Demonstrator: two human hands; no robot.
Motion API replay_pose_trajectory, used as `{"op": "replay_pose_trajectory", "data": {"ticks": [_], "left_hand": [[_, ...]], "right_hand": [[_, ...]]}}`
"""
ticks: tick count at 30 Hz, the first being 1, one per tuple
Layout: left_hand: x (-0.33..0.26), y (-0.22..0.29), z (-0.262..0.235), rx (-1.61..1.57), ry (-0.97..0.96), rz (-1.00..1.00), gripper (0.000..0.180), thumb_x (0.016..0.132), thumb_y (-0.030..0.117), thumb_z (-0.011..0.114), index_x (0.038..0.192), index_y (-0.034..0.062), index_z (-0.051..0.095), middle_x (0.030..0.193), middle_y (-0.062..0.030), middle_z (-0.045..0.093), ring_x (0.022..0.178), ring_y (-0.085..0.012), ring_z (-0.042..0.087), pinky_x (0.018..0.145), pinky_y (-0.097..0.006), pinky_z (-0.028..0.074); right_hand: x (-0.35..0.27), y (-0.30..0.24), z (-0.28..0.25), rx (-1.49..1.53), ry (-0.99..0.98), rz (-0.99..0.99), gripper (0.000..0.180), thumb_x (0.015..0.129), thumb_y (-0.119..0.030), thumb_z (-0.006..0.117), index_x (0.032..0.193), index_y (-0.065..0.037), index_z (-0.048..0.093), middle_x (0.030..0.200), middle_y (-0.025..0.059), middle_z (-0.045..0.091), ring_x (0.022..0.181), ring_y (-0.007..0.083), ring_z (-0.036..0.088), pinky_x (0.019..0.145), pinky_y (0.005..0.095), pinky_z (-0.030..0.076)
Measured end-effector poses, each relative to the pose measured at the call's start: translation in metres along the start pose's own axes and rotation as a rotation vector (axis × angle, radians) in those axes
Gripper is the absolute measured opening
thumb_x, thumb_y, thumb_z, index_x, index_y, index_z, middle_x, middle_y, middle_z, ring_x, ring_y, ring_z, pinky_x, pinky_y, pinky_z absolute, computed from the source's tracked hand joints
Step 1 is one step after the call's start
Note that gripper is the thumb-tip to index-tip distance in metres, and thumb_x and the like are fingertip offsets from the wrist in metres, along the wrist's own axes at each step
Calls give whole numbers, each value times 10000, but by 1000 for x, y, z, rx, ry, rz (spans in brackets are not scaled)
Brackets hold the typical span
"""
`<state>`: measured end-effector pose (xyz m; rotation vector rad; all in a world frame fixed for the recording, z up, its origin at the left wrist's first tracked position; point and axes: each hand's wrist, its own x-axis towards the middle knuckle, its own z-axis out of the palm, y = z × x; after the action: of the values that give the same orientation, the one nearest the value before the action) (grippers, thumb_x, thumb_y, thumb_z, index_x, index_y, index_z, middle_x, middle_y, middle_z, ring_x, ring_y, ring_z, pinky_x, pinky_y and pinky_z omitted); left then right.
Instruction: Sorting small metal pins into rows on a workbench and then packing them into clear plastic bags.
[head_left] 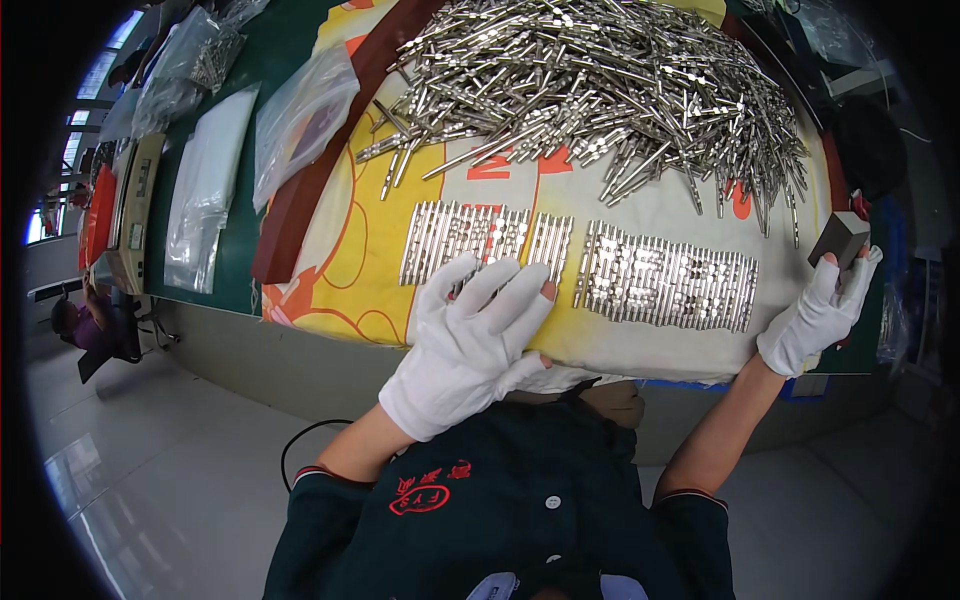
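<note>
Silver rods (665,275) lay rowed on patterned cloth (350,240); your left grip (470,338), fingers apart, overlapped their near ends, contact hard to judge from above; your right grip (815,322) was clamped on a grey block (840,237); a sideways left nudge could have skewed the rows.

- we see bright, fairly even light on the printed cloth (350,265)
- we catch glare on the metal rods (600,80) and floor (230,450)
- we get bent edges and black corners
</note>
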<state>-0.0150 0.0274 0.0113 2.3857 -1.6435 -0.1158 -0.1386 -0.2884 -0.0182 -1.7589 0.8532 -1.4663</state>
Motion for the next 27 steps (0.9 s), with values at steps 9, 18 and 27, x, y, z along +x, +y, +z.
{"op": "replay_pose_trajectory", "data": {"ticks": [9, 18, 27], "left_hand": [[0, -1, 2, -22, 97, 31, 555, 873, 407, 578, 1272, 24, 530, 1290, -102, 516, 1164, -281, 485, 1002, -466, 330], [23, 29, 18, -152, 34, 166, 664, 746, 406, 682, 1269, 26, 532, 1314, -102, 504, 1236, -262, 461, 1064, -462, 287], [23, 23, 7, -57, -37, 91, 612, 741, 405, 680, 1235, 66, 556, 1309, -71, 497, 1243, -235, 438, 1069, -465, 250]], "right_hand": [[4, 5, -2, -32, 2, -50, 547, 874, -121, 671, 1346, 65, 467, 1216, 130, 575, 1031, 180, 562, 918, 298, 447], [2, 0, -1, -42, -13, -23, 555, 859, -84, 691, 1340, 74, 465, 1233, 121, 568, 1052, 174, 555, 930, 296, 441], [3, 3, -1, 27, 7, -15, 557, 847, -79, 699, 1332, 76, 474, 1233, 135, 578, 1048, 177, 569, 925, 292, 448]]}}
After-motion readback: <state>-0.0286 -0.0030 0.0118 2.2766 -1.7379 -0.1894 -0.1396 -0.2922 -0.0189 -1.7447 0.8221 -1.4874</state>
